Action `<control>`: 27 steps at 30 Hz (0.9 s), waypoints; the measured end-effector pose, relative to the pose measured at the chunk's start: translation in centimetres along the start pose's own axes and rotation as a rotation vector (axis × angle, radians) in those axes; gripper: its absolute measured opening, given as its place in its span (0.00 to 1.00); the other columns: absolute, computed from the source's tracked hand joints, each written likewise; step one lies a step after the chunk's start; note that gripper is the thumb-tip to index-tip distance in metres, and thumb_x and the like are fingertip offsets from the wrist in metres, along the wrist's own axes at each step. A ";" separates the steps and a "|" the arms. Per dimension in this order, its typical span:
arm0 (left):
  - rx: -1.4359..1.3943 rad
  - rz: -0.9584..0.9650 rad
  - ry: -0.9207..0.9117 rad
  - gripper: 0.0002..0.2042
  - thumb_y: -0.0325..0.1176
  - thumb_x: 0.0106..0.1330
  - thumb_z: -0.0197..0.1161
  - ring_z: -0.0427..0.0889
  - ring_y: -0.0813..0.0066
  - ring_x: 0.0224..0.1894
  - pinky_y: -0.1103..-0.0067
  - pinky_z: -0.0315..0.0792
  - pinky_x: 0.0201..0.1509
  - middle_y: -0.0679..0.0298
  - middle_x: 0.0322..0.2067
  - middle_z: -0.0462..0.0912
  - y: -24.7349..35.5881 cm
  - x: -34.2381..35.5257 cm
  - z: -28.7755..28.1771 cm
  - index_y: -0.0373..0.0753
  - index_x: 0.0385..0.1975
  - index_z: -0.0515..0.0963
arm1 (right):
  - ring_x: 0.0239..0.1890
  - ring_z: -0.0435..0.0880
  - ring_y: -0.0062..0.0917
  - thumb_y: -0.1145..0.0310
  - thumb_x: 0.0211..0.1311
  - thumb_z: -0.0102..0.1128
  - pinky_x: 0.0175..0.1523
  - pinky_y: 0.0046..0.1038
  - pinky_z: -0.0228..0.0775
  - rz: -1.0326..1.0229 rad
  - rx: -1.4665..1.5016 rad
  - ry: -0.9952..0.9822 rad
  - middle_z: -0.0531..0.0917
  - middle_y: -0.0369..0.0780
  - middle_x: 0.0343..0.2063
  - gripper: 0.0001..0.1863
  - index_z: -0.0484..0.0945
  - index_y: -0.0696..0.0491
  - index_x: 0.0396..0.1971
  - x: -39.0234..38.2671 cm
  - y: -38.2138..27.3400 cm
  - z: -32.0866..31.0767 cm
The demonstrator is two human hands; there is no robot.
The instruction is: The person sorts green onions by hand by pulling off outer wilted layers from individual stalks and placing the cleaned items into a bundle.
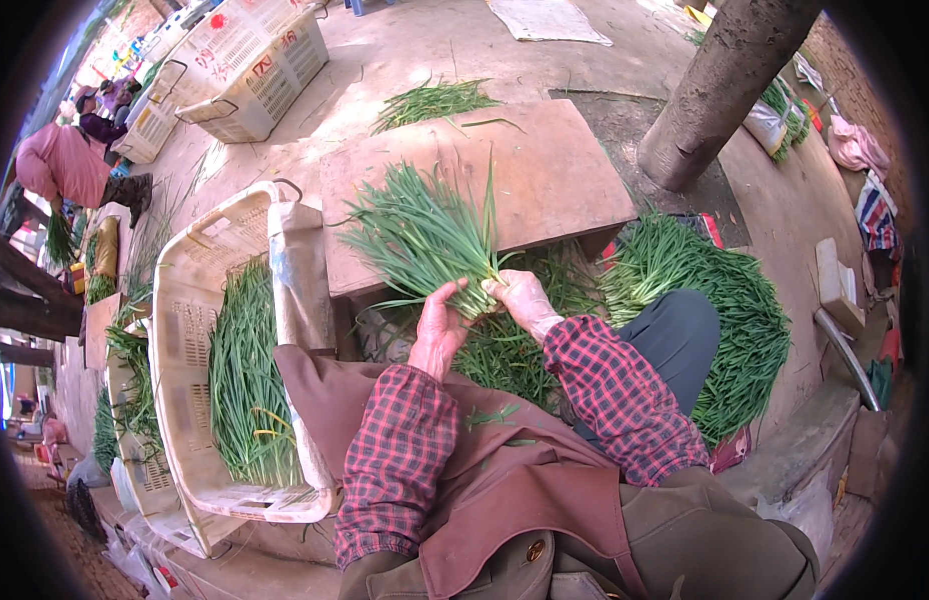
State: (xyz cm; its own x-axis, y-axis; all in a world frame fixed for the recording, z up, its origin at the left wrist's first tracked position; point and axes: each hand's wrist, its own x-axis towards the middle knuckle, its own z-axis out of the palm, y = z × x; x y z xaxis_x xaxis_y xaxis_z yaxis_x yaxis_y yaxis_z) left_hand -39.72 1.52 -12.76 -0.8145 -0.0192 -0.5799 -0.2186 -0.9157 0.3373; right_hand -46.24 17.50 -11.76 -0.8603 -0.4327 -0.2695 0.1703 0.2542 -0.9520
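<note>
My left hand (442, 322) and my right hand (520, 298) both grip the base of a bunch of long green chive-like leaves (425, 230). Its tips fan out over a low wooden board table (560, 175). Beneath my hands lie loose greens (500, 365). At my right, beside my knee, a large heap of greens (735, 350) rests low down. A cream plastic crate (187, 300) at my left holds long greens (247, 390).
A tree trunk (725, 80) rises behind the table at right. Crates (265, 85) stand at back left, near a person in pink (60, 160). Loose greens (435, 98) lie beyond the table. A metal pipe (847, 360) and concrete ledge (805, 450) are at right.
</note>
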 end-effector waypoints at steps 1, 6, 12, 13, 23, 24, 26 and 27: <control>-0.022 0.009 0.018 0.11 0.34 0.63 0.64 0.83 0.62 0.42 0.65 0.77 0.49 0.60 0.40 0.85 -0.2 -0.2 0.2 0.38 0.43 0.80 | 0.25 0.79 0.16 0.65 0.68 0.62 0.32 0.24 0.72 -0.009 -0.060 -0.015 0.83 0.33 0.24 0.11 0.81 0.58 0.33 -0.2 0.1 0.1; 0.111 0.089 -0.054 0.12 0.31 0.63 0.70 0.83 0.66 0.42 0.68 0.78 0.49 0.62 0.40 0.85 -0.5 0.0 0.5 0.36 0.43 0.81 | 0.20 0.82 0.29 0.62 0.69 0.57 0.30 0.33 0.72 -0.202 -0.491 0.136 0.80 0.45 0.20 0.14 0.77 0.58 0.29 -1.8 -0.6 2.2; 0.243 0.041 -0.065 0.11 0.29 0.62 0.70 0.84 0.69 0.38 0.71 0.78 0.47 0.61 0.37 0.85 0.0 -0.3 0.2 0.32 0.42 0.82 | 0.20 0.80 0.25 0.64 0.69 0.57 0.29 0.31 0.72 -0.187 -0.356 0.027 0.80 0.41 0.21 0.12 0.78 0.59 0.32 -2.8 0.0 2.4; 0.232 0.046 -0.060 0.11 0.28 0.61 0.70 0.84 0.69 0.38 0.71 0.79 0.46 0.61 0.37 0.86 0.1 -0.4 0.1 0.32 0.42 0.82 | 0.20 0.80 0.24 0.64 0.69 0.58 0.29 0.30 0.72 -0.118 -0.248 -0.017 0.80 0.39 0.22 0.12 0.79 0.59 0.33 -2.9 -0.3 2.3; 0.253 -0.024 -0.003 0.10 0.21 0.60 0.65 0.86 0.62 0.38 0.66 0.83 0.45 0.54 0.38 0.85 0.3 0.0 -0.2 0.27 0.41 0.79 | 0.22 0.81 0.30 0.66 0.69 0.55 0.29 0.33 0.72 -0.233 -0.487 0.232 0.80 0.42 0.20 0.11 0.77 0.58 0.30 -2.3 0.1 1.9; 0.254 -0.011 0.014 0.09 0.19 0.61 0.62 0.86 0.61 0.39 0.66 0.83 0.46 0.52 0.38 0.85 0.2 -0.1 0.0 0.25 0.40 0.79 | 0.22 0.82 0.32 0.67 0.69 0.55 0.30 0.34 0.73 -0.261 -0.524 0.250 0.80 0.43 0.20 0.10 0.77 0.57 0.30 -2.3 -0.3 1.7; 0.316 -0.027 0.000 0.08 0.19 0.61 0.61 0.86 0.60 0.39 0.67 0.83 0.45 0.50 0.38 0.84 0.5 -0.6 0.3 0.25 0.39 0.78 | 0.25 0.83 0.37 0.68 0.68 0.55 0.31 0.37 0.73 -0.386 -0.616 0.317 0.82 0.44 0.22 0.08 0.77 0.57 0.31 -1.9 -0.4 1.1; 0.347 -0.035 -0.010 0.08 0.19 0.61 0.60 0.86 0.60 0.39 0.67 0.83 0.45 0.49 0.38 0.84 0.7 -0.9 0.6 0.25 0.39 0.78 | 0.25 0.83 0.37 0.68 0.68 0.55 0.31 0.37 0.73 -0.360 -0.589 0.301 0.82 0.44 0.22 0.08 0.78 0.57 0.31 -1.5 -0.4 0.8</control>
State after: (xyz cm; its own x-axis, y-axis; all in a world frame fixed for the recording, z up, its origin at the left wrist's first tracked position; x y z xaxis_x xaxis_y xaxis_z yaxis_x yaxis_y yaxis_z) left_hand -39.47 1.11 -11.60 -0.8079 0.0151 -0.5892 -0.4149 -0.7246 0.5503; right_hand -44.60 17.34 -11.05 -0.9228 -0.3427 0.1759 -0.3589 0.5991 -0.7157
